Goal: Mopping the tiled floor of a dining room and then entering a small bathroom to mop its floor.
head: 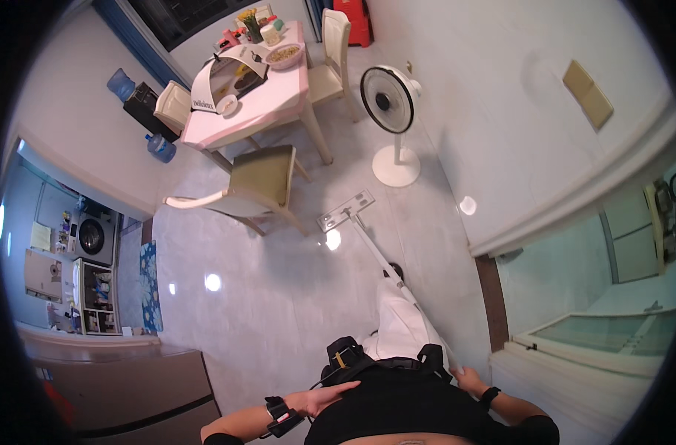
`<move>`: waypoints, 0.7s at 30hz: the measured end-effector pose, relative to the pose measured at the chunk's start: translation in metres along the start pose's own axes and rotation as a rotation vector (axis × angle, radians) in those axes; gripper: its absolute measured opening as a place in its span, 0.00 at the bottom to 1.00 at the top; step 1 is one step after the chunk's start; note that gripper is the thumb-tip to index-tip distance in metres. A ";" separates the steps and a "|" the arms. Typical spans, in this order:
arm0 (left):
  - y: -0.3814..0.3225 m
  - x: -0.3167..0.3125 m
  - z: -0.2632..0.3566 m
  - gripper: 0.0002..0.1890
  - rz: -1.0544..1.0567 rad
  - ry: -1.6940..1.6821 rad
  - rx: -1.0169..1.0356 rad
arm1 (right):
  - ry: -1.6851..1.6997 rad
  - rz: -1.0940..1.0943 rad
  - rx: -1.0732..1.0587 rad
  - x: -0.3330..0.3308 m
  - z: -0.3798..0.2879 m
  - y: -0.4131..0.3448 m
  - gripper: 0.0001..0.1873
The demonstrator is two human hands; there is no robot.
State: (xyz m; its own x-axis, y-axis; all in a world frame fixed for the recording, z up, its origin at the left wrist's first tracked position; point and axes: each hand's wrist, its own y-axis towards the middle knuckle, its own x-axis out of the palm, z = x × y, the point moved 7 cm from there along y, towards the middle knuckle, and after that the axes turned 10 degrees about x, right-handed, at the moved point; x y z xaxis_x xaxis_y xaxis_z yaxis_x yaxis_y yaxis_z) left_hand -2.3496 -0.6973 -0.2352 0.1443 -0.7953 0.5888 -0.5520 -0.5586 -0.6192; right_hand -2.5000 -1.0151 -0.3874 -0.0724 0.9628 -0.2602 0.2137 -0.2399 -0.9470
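Observation:
My right hand [471, 382] is closed around the upper end of a white flat mop's handle [378, 255]. The handle slopes away past my leg in white trousers [404, 328]. At its far end the rectangular mop head [346, 211] lies flat on the glossy light floor [249, 311]. My left hand [328, 396] rests against the front of my black shirt [393, 406], holding nothing, with its fingers stretched out. A black device [343, 353] sits at my waist on a belt.
A white pedestal fan [396, 167] stands beyond the mop head, near the right wall. A chair [260, 178] is pulled out from the pink-covered dining table [271, 108]. A brown refrigerator [132, 389] is at lower left. Doorways open left and right; a blue mat [149, 283] lies at the left one.

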 end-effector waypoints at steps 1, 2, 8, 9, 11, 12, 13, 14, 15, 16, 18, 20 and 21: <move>-0.003 0.005 0.014 0.30 0.021 0.004 0.033 | -0.025 0.010 -0.053 -0.010 -0.019 0.005 0.27; -0.005 0.010 0.028 0.30 0.042 0.008 0.066 | -0.028 0.043 -0.085 -0.020 -0.036 0.009 0.26; -0.025 0.059 0.084 0.31 0.008 -0.054 0.097 | -0.033 -0.053 -0.032 -0.065 -0.110 0.062 0.26; -0.029 0.064 0.093 0.31 0.004 -0.067 0.102 | -0.045 -0.060 -0.031 -0.070 -0.127 0.063 0.26; -0.038 0.071 0.108 0.31 -0.002 -0.095 0.110 | 0.000 -0.088 -0.044 -0.076 -0.161 0.064 0.25; -0.042 0.075 0.115 0.31 -0.004 -0.102 0.108 | -0.006 -0.091 -0.039 -0.077 -0.166 0.070 0.25; -0.047 0.078 0.121 0.31 -0.005 -0.132 0.119 | 0.025 -0.100 -0.044 -0.075 -0.170 0.077 0.24; -0.051 0.080 0.128 0.30 -0.005 -0.159 0.127 | 0.058 -0.107 -0.048 -0.075 -0.173 0.083 0.23; -0.056 0.080 0.132 0.30 -0.002 -0.167 0.124 | 0.056 -0.113 -0.042 -0.074 -0.181 0.082 0.23; -0.060 0.078 0.139 0.30 0.007 -0.162 0.146 | 0.067 -0.112 -0.019 -0.074 -0.187 0.079 0.23; -0.068 0.071 0.152 0.30 0.022 -0.150 0.151 | 0.091 -0.106 0.015 -0.069 -0.192 0.079 0.24; -0.078 0.065 0.167 0.29 0.002 -0.145 0.118 | 0.148 -0.086 0.003 -0.062 -0.192 0.080 0.24; -0.088 0.064 0.176 0.29 0.008 -0.139 0.100 | 0.162 -0.082 0.016 -0.058 -0.201 0.072 0.24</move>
State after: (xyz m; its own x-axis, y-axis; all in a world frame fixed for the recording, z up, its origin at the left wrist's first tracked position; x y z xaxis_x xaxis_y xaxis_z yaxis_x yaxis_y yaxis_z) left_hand -2.1475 -0.7410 -0.2342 0.2563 -0.8210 0.5102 -0.4698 -0.5671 -0.6766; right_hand -2.2846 -1.0633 -0.4030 0.0691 0.9864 -0.1493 0.1975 -0.1603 -0.9671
